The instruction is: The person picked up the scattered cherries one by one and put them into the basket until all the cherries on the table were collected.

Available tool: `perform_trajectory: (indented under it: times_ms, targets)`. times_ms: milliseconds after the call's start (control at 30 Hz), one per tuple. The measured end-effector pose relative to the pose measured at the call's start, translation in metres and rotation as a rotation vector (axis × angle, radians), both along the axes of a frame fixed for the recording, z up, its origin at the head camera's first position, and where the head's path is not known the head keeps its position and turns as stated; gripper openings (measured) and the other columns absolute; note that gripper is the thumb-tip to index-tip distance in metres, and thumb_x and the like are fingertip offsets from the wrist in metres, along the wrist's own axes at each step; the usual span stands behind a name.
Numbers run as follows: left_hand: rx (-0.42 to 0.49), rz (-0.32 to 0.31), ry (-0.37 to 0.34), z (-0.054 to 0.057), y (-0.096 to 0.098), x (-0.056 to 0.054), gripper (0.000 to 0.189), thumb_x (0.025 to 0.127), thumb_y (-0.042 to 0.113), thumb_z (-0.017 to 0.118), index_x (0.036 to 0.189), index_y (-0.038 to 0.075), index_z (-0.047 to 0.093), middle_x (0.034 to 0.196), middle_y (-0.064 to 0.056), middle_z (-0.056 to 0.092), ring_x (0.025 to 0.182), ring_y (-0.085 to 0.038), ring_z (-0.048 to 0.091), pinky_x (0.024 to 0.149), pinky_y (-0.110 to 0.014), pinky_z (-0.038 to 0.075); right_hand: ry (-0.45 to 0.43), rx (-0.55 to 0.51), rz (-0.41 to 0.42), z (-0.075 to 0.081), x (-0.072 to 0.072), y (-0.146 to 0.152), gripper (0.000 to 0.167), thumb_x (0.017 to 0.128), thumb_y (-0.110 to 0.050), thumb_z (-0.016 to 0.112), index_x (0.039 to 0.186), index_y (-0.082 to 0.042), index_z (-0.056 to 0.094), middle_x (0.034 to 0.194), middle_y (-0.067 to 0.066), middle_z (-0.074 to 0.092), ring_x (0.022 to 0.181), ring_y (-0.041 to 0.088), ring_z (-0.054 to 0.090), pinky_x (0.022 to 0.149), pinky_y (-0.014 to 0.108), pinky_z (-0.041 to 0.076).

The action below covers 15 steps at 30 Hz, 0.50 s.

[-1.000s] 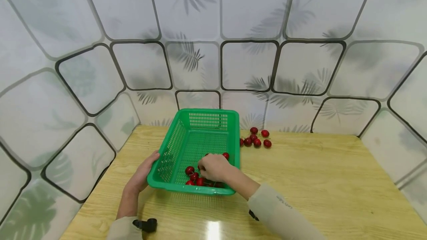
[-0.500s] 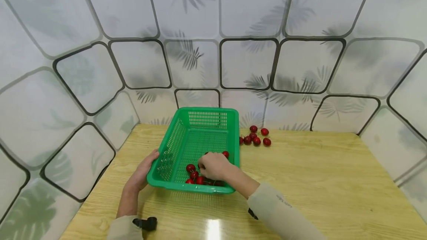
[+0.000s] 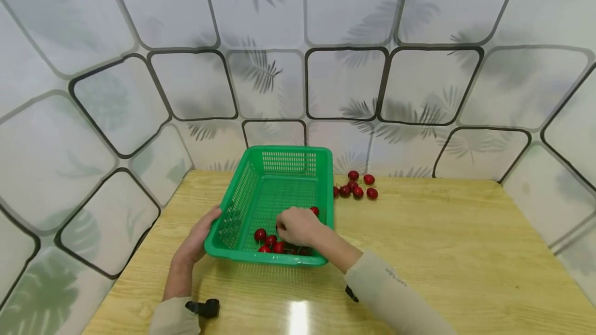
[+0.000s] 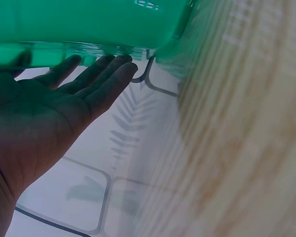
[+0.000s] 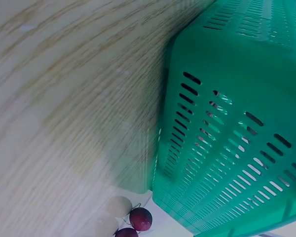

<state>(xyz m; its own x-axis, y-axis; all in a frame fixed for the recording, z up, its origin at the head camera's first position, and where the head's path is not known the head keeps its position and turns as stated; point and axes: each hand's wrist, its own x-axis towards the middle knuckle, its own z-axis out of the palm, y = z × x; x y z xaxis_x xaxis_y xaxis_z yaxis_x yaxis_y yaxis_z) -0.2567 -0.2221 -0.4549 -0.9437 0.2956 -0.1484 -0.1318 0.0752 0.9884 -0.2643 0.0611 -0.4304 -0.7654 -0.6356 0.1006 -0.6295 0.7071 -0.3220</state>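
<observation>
Our right hand (image 3: 299, 227) at five o'clock in the basket (image 3: 265, 258), fingers bent, whether pinching anything we cannot tell, cherries (image 3: 278, 247) at six beside it, our left hand (image 3: 199, 235) at eight, straight fingers touching the outside, loose cherries (image 3: 358, 193) on the table (image 3: 442, 231) near three.
</observation>
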Motion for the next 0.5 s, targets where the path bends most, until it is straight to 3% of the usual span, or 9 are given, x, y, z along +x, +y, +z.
perform_trajectory:
  times_ms: [200,367,500]
  targets:
    - [-0.008,0.022,-0.019,0.000,0.001,0.000,0.067,0.109,0.044,0.025,0.158,0.002,0.011,0.137,-0.023,0.041,0.093,-0.009,0.057,0.083,-0.024,0.050,0.044,-0.231,-0.033,0.005,-0.002,0.006,0.013,0.095,-0.013,0.062,0.091,-0.015,0.074,0.081,-0.005,0.068,0.064,0.005,0.053,0.055,0.022,0.045]
    - [0.005,0.012,-0.014,0.000,0.001,0.000,0.066,0.109,0.043,0.025,0.158,0.001,0.011,0.123,-0.014,0.051,0.090,-0.010,0.059,0.081,-0.025,0.051,0.170,-0.463,-0.077,0.013,-0.009,0.020,0.013,0.093,-0.010,0.063,0.092,-0.010,0.075,0.082,-0.003,0.069,0.069,0.007,0.058,0.064,0.024,0.049]
    - [0.014,0.000,-0.005,0.000,0.000,0.000,0.065,0.109,0.042,0.026,0.157,0.000,0.013,0.115,-0.009,0.055,0.088,-0.010,0.061,0.079,-0.026,0.052,0.242,-0.574,-0.142,0.020,-0.019,0.040,0.012,0.092,-0.007,0.063,0.091,-0.007,0.075,0.084,0.002,0.071,0.071,0.013,0.062,0.066,0.029,0.052]
